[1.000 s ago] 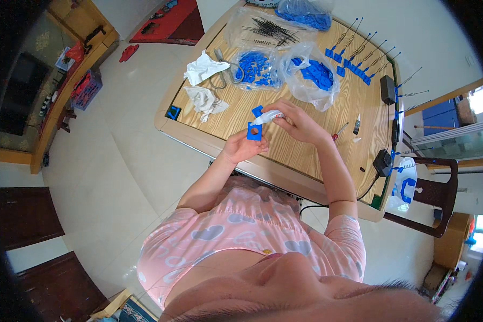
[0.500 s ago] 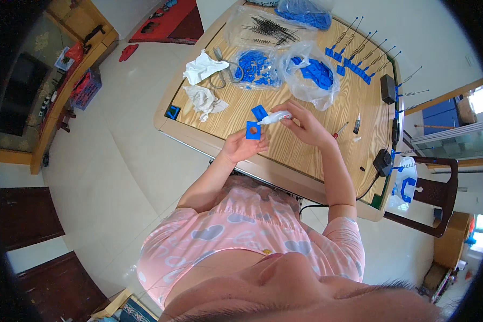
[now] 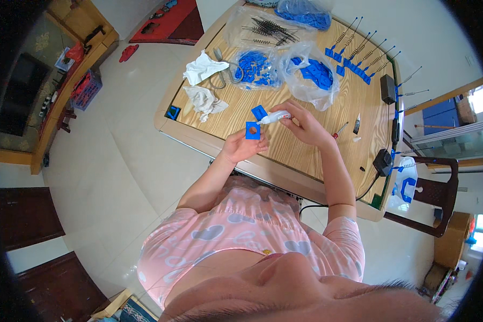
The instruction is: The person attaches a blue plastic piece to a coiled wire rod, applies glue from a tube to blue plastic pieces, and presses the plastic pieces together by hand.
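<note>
Apparently a dispensing step: right fingers (image 3: 287, 122) pinch a white squeeze bottle (image 3: 277, 116), nozzle at the upper right corner of the blue holed square (image 3: 253, 137). Left hand (image 3: 244, 146) holds that square over the table (image 3: 295, 155), exact pinch hidden. Next move likely calls for steady alignment, light squeeze.

The smooth white bottle (image 3: 277, 117) looks plastic, the tabletop (image 3: 300, 155) wood-grained.

The white bottle (image 3: 277, 116) perhaps touches the blue square (image 3: 253, 137); its tip (image 3: 260, 122) is too small to tell.
</note>
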### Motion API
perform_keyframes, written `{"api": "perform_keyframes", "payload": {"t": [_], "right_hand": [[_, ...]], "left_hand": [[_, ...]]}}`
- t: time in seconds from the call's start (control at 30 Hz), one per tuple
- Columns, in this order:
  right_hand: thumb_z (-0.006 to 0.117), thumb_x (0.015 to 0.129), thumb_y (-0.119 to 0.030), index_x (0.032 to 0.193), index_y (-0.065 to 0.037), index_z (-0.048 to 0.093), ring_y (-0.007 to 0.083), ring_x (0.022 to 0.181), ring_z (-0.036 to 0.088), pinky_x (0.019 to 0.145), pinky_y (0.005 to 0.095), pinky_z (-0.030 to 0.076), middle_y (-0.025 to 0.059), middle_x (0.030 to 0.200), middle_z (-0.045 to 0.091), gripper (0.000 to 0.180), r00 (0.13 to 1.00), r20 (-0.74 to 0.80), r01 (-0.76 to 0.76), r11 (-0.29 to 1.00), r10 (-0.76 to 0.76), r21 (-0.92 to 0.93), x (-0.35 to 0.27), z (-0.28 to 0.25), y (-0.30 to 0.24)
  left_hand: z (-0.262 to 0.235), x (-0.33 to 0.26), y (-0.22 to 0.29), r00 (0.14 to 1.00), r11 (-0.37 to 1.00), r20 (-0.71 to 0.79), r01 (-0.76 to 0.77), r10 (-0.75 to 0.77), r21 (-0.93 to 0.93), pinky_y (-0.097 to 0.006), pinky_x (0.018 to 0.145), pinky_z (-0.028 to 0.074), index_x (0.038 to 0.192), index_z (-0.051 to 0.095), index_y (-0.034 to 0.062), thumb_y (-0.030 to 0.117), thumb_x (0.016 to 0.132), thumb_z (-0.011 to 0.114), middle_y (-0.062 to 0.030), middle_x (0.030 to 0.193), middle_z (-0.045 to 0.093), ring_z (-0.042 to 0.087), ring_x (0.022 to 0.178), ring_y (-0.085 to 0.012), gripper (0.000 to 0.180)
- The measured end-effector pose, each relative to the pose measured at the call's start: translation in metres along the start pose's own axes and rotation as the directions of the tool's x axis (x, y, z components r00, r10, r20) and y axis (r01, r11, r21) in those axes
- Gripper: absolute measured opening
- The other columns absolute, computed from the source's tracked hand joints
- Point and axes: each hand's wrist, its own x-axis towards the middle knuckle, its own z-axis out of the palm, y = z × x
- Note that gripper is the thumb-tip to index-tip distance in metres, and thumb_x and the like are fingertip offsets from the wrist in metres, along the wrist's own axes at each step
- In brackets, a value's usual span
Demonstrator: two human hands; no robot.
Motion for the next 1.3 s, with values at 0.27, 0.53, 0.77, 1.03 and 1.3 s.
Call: {"api": "perform_keyframes", "payload": {"t": [0.27,0.53,0.77,1.03,1.3], "right_hand": [[0.051,0.083,0.002,0.111,-0.004,0.053,0.0168,0.088,0.050,0.076,0.0275,0.039,0.0070,0.094,0.052,0.028,0.988,-0.154,-0.011,0.991,0.032,0.135,-0.012,0.010,-0.008],[0.053,0.080,0.005,0.112,-0.005,0.053,0.0228,0.081,0.052,0.068,0.0301,0.042,0.0101,0.093,0.050,0.035,0.985,-0.167,-0.025,0.999,0.033,0.047,-0.022,0.027,-0.022],[0.051,0.080,0.007,0.110,-0.005,0.053,0.0227,0.080,0.052,0.068,0.0295,0.042,0.0100,0.092,0.051,0.032,0.986,-0.160,-0.039,0.999,0.043,0.029,-0.021,0.032,-0.029],[0.051,0.079,0.007,0.112,-0.006,0.052,0.0284,0.086,0.053,0.072,0.0329,0.044,0.0122,0.097,0.049,0.036,0.993,-0.108,-0.055,0.998,0.055,0.010,-0.021,0.032,-0.029],[0.051,0.080,0.007,0.112,-0.006,0.051,0.0276,0.087,0.054,0.071,0.0325,0.045,0.0124,0.098,0.049,0.035,0.994,-0.103,-0.048,0.999,0.048,0.003,-0.023,0.030,-0.029]], "left_hand": [[-0.013,0.001,0.000,0.992,0.992,-0.008,-0.125,0.125,-0.002,-0.037,0.085,0.037,0.106,0.056,0.0128,0.030,0.079,0.063,-0.0049,0.100,0.053,0.045,0.097,-0.0226,0.033],[-0.001,0.004,0.002,0.982,0.987,-0.111,-0.157,0.154,-0.021,-0.039,0.085,0.042,0.106,0.057,0.0106,0.023,0.081,0.065,-0.0063,0.105,0.058,0.052,0.096,-0.0217,0.030],[-0.015,0.002,0.000,0.982,0.984,-0.074,-0.176,0.174,-0.031,-0.038,0.085,0.042,0.107,0.056,0.0112,0.024,0.081,0.065,-0.0050,0.105,0.058,0.053,0.096,-0.0210,0.030],[-0.010,0.001,-0.001,0.974,0.983,-0.138,-0.181,0.180,0.011,-0.038,0.085,0.042,0.104,0.057,0.0119,0.025,0.081,0.065,-0.0038,0.103,0.058,0.052,0.097,-0.0205,0.028],[-0.012,0.002,-0.001,0.976,0.983,-0.117,-0.183,0.182,0.000,-0.039,0.085,0.042,0.102,0.058,0.0118,0.024,0.080,0.066,-0.0036,0.105,0.058,0.052,0.098,-0.0211,0.027]]}}
